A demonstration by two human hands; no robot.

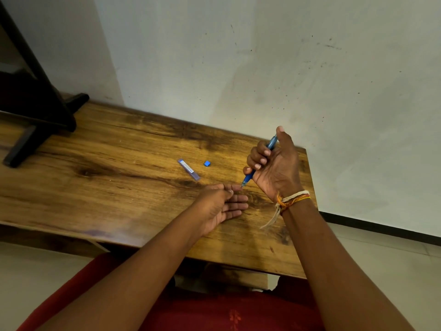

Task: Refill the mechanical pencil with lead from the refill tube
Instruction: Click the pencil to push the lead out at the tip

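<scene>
Now right hand (274,163) grips blue pencil (260,161), tip angled down.

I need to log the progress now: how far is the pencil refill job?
Looks done: the clear refill tube lies on the wooden table, its small blue cap lying apart from it. In hand: the right hand grips the blue mechanical pencil, thumb on its top, tip at the left hand fingertips. Whether lead is inside cannot be seen. Left: probably recapping the tube.

one pencil (260,161), one refill tube (188,169), one blue cap (207,163), two hands (274,163)
</scene>
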